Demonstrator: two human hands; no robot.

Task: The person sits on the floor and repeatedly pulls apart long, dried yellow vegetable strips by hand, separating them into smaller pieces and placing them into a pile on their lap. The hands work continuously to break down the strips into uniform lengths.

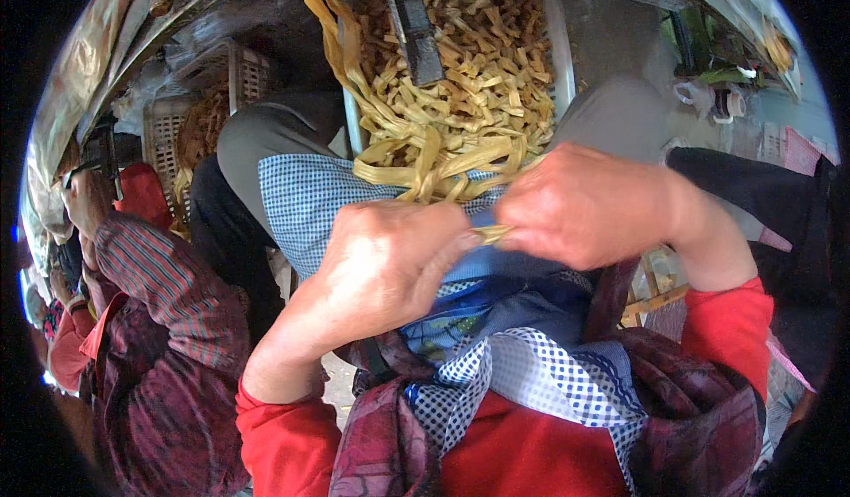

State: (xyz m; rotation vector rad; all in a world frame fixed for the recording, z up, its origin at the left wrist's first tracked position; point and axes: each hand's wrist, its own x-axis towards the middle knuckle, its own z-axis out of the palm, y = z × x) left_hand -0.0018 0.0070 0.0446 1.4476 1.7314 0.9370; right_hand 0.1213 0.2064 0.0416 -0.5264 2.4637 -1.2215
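My left hand [392, 264] and my right hand [578, 208] are both closed on a yellowish plant strip [493, 234], a short stretch of which shows between the fingertips. Above my hands, long flat strips of the same kind [425, 158] lie looped over the blue checked cloth [305, 195] on my lap and run up over the crate's left side. Many short knotted pieces [465, 98] fill the crate [563, 45] between my knees. A dark flat metal bar or blade [420, 38] rests over them. My fingertips are partly hidden by the hands.
At the left, another person's striped sleeve [166, 284] and hand [86, 201] are close by, next to a plastic basket [166, 125] of brown pieces. Dark-clothed legs of someone [750, 171] are at the right. A white cup-like thing [730, 106] stands at the upper right.
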